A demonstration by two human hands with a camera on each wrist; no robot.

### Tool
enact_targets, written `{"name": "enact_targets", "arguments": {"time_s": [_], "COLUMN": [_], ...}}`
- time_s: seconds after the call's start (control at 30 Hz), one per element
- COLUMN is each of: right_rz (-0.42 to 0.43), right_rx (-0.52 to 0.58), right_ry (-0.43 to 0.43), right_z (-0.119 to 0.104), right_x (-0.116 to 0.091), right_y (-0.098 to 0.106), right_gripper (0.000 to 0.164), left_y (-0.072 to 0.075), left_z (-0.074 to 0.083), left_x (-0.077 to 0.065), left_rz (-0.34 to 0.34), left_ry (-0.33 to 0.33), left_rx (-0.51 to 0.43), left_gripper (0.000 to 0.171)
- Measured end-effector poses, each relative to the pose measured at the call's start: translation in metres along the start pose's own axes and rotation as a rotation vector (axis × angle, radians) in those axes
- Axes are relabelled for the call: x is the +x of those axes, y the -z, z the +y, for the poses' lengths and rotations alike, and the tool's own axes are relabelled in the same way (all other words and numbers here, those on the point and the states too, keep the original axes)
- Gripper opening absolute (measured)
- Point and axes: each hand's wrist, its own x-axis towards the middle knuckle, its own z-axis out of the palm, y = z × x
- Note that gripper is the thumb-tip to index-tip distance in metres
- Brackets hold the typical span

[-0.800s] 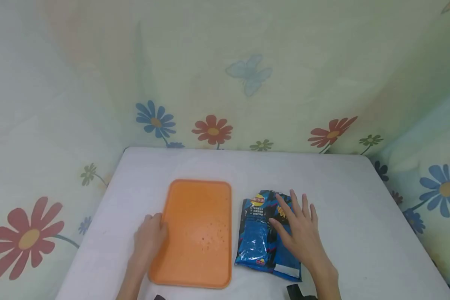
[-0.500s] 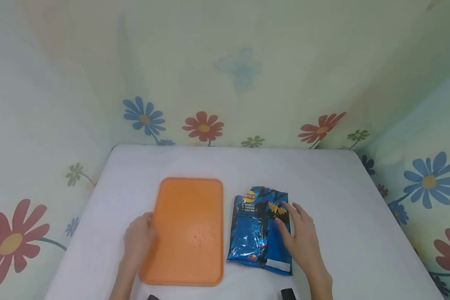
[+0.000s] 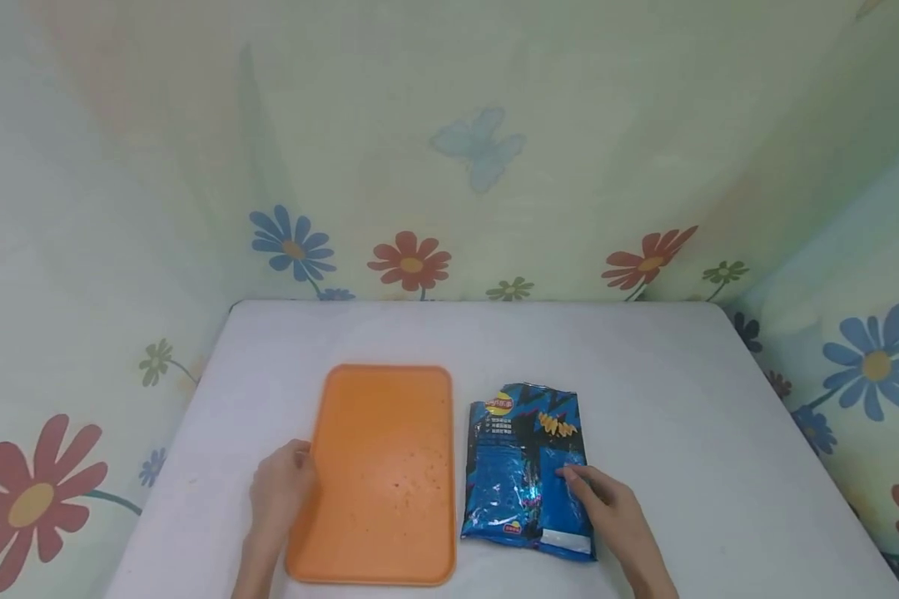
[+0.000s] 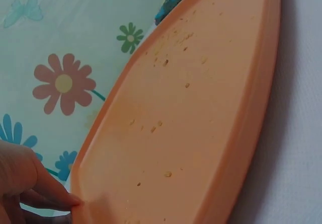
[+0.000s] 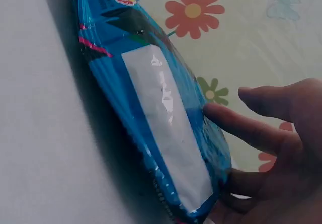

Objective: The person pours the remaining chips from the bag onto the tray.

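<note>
In the head view my left hand [image 3: 283, 491] is at the left edge of an orange tray [image 3: 374, 449], its fingers pinching the rim. The left wrist view shows its fingertips [image 4: 73, 202] right at that rim. Brown and yellowish crumbs [image 4: 166, 63] are scattered over the tray. To the right of the tray lies a shiny blue chip bag [image 3: 505, 482], crinkled, with a yellow-and-red logo. My right hand [image 3: 614, 507] grips its right side. In the right wrist view one finger lies on top of the bag, another is raised, and the lower fingers curl at its edge, partly hidden.
A white-covered table [image 3: 682, 391] carries the tray and bag. Behind it hangs a pale curtain [image 3: 479, 83] printed with flowers and a butterfly; it also closes off both sides. A narrow strip of table lies between tray and bag.
My right hand has slid down toward me along the bag, its spread fingers drawing together at the right side. My left hand stays at the tray's edge. The head view has shifted a little.
</note>
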Motion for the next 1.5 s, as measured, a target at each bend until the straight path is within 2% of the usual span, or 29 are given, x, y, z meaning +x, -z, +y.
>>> {"name": "enact_targets", "arguments": {"time_s": [0.13,0.4,0.5,0.63,0.73,0.9,1.1,1.37,1.5], "right_rz": [-0.007,0.015,0.018,-0.017,-0.007,0.05,0.173,0.26,0.309], "right_rx": [0.028,-0.019,-0.01,0.019,0.035,0.003,-0.055,-0.006,-0.008], "right_ry": [0.029,0.139,0.13,0.064,0.063,0.121,0.235,0.341,0.374], "right_z": [-0.002,0.005,0.004,0.004,0.004,0.004,0.003,0.002,-0.005], "right_x": [-0.005,-0.008,-0.007,-0.007,-0.007,-0.008,-0.005,-0.013,-0.02], "right_y": [0.0,-0.007,-0.011,-0.015,-0.017,-0.013,-0.01,-0.015,-0.009], "right_gripper": [0.057,0.071,0.069,0.065,0.062,0.059,0.057,0.052,0.052], "left_y": [0.0,-0.003,-0.002,0.001,0.001,-0.001,-0.004,0.003,0.001], "left_z": [0.002,0.005,0.005,0.003,0.001,0.003,0.009,0.003,0.0], "left_x": [-0.001,-0.001,-0.001,-0.004,-0.004,0.0,0.005,-0.001,0.002], "left_rz": [0.005,-0.018,-0.019,-0.033,-0.024,-0.028,-0.037,-0.039,-0.024], "left_ry": [0.005,0.015,0.007,0.024,0.015,0.005,0.019,0.048,0.013], "left_rx": [0.017,0.038,0.037,0.037,0.041,0.032,0.026,0.025,0.042], "left_gripper": [0.029,0.029,0.029,0.029,0.029,0.028,0.027,0.027,0.027]}}
